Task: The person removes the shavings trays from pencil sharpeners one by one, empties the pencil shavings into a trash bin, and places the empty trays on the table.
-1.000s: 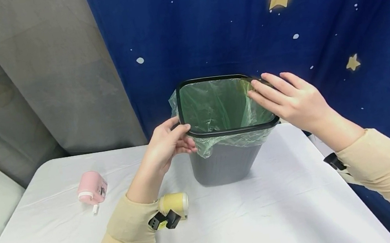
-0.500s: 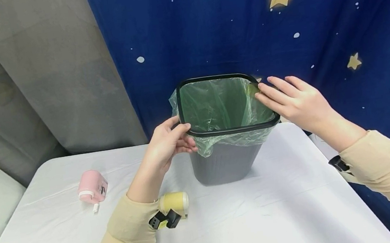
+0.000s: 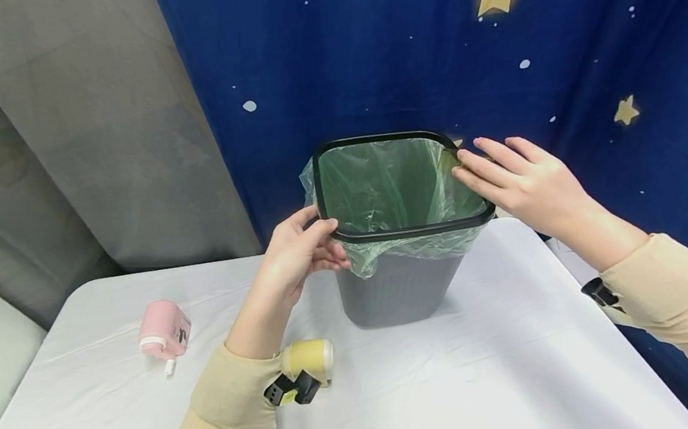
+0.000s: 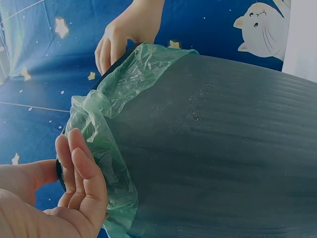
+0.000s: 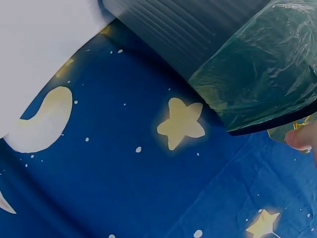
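Note:
A grey trash can (image 3: 402, 290) with a black rim (image 3: 414, 231) stands tilted on the table, lined with a green see-through bag (image 3: 366, 186) folded over the rim. My left hand (image 3: 297, 253) pinches the rim at the near left corner, thumb on top and fingers beneath, as the left wrist view (image 4: 81, 191) also shows. At the right side of the rim, my right hand (image 3: 523, 184) has its fingers long and close together. Its thumb, in the right wrist view, meets a thin see-through yellow-brown piece with gold edging (image 5: 278, 132); its kind is unclear.
A pink container (image 3: 163, 329) with a white lid lies on the white table (image 3: 503, 382) at left. Beside my left wrist lies a yellow container (image 3: 309, 359), partly hidden. A blue star-patterned curtain (image 3: 361, 45) hangs close behind the can.
My right hand has shifted slightly right and down along the rim, and the yellow-brown piece has moved with it. The left hand and the can have hardly moved.

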A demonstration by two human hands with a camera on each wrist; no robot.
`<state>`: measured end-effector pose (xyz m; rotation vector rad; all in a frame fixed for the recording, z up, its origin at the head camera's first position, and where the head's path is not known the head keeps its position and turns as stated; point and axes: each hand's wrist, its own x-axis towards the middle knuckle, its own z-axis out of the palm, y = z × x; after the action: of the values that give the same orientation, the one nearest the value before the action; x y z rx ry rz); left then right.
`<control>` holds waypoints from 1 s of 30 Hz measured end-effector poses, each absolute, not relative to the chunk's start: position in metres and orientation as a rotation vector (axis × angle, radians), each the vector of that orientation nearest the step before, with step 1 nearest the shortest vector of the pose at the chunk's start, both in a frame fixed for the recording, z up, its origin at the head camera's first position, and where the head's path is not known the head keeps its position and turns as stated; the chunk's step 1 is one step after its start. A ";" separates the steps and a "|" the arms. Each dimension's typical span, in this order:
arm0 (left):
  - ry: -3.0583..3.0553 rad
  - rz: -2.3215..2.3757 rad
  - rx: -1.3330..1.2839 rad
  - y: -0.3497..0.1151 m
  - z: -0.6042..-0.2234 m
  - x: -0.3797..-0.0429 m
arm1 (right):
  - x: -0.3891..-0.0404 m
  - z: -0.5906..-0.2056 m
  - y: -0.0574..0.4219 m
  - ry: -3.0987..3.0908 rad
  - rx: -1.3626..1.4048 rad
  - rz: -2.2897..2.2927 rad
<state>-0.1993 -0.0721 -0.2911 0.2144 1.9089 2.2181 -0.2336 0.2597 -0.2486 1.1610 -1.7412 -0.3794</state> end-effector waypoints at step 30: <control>1.913 2.219 0.214 -0.072 -0.292 -0.200 | -0.224 -0.235 0.246 -1.622 1.110 -0.421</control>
<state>-0.2001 -0.0719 -0.2923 0.2137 1.9132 2.2195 -0.2236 0.2462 -0.2355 1.1098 -1.6216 -0.4209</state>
